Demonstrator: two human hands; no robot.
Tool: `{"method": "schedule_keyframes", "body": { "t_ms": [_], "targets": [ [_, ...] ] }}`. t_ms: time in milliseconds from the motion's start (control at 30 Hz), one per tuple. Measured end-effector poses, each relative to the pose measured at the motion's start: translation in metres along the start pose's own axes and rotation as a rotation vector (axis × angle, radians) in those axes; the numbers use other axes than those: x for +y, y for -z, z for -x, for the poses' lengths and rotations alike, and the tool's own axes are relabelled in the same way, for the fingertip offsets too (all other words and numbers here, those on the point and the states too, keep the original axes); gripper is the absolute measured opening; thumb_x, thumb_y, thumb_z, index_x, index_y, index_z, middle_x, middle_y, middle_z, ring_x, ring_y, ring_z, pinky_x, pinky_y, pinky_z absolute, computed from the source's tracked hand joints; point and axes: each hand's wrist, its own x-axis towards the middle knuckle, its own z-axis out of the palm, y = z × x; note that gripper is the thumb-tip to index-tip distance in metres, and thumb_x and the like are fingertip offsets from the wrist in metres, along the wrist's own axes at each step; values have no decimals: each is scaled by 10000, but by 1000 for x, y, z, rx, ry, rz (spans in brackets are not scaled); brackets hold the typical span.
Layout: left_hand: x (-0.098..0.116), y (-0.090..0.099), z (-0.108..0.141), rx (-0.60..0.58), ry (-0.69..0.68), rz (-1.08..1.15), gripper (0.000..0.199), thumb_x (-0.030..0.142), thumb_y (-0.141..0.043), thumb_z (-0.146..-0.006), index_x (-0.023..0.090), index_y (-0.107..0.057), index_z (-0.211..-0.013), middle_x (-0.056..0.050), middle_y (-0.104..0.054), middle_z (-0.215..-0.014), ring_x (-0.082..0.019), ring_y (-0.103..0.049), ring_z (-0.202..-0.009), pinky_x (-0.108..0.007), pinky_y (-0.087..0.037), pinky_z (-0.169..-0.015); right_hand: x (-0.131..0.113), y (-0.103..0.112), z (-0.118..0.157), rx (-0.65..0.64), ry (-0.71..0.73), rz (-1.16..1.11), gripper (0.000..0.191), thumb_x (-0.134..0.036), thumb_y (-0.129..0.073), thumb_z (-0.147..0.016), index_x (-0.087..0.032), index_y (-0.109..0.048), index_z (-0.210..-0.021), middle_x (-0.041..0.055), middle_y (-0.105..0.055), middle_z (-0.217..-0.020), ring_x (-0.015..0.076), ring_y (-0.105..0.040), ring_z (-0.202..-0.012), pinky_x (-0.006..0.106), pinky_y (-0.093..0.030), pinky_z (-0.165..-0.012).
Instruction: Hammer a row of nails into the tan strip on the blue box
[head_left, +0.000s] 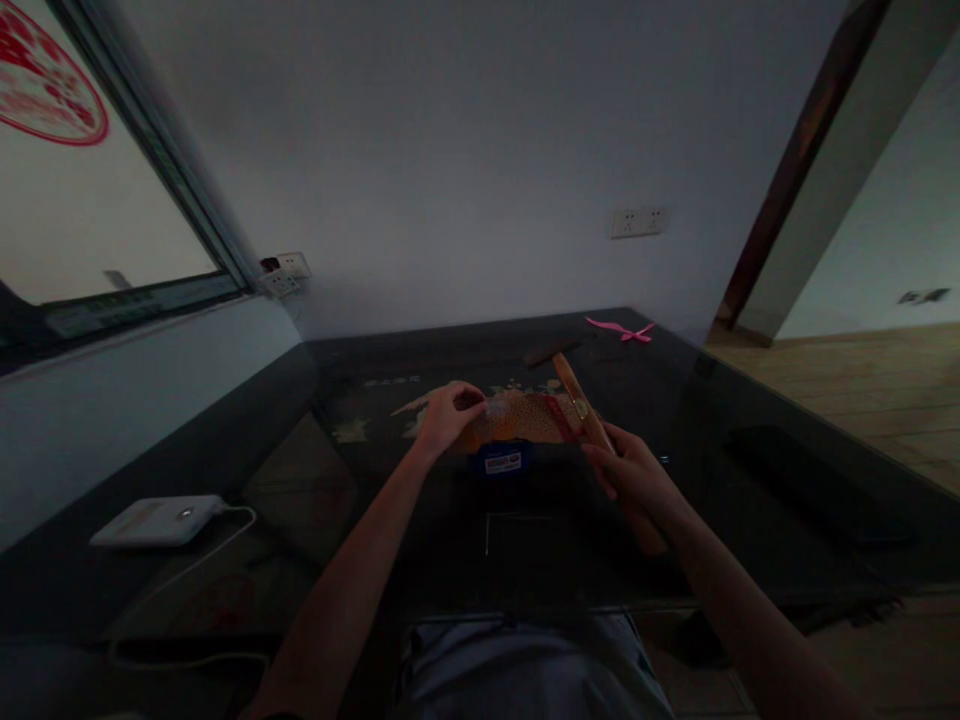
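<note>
My right hand (630, 468) is wrapped round the wooden handle of a hammer (583, 408). The hammer's dark head points up and away, above the tabletop. My left hand (448, 418) has thumb and fingertips pinched together at the left part of a brown speckled board (534, 415). Whatever lies between those fingertips is too small to make out; a pale, shiny patch shows just beside them. Below the board's near edge sits a dark blue box (502, 460) with a white label. A red strip (559, 416) lies across the board's right part, close to the hammer handle.
The dark glossy table (420, 540) meets the wall at the back. A white power bank (159, 522) with a cable lies at left. A pink ribbon (628, 331) is at the far right corner, and a dark flat object (817, 485) lies at right.
</note>
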Motion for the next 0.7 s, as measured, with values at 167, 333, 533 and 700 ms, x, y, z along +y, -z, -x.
{"method": "schedule_keyframes", "body": {
  "t_ms": [167,333,533,700],
  "targets": [
    [2,0,1,1,1,-22,109,209,-649,-699,137,-621,-776,-44,-649,-781,-148,-621,-739,-288,-513,-723,-1,-1,1,-3,-9,25,364,-374,-558,-746,-146,-492,-1022,-91,-455,-415,70,-363,-288,189,-255,-317],
    [4,0,3,-15,20,-12,101,206,-643,-708,134,-625,-776,-47,-657,-783,-151,-629,-740,-285,-514,-726,-13,-4,2,-11,-4,128,404,-370,-544,-754,-133,-488,-1077,-91,-448,-447,76,-384,-310,194,-287,-326],
    [3,0,3,-26,16,-29,84,189,-645,-705,130,-633,-763,-40,-664,-758,-146,-631,-722,-276,-510,-721,-60,4,4,-164,43,313,366,-418,-532,-772,-150,-519,-1020,-83,-436,-495,78,-420,-336,198,-324,-331],
    [-2,0,3,-22,17,-48,96,196,-653,-700,129,-639,-767,-38,-671,-760,-150,-631,-719,-278,-505,-712,-101,11,-2,-343,52,578,257,-398,-525,-789,-161,-514,-889,-66,-451,-521,68,-435,-335,178,-323,-307]
  ]
}}
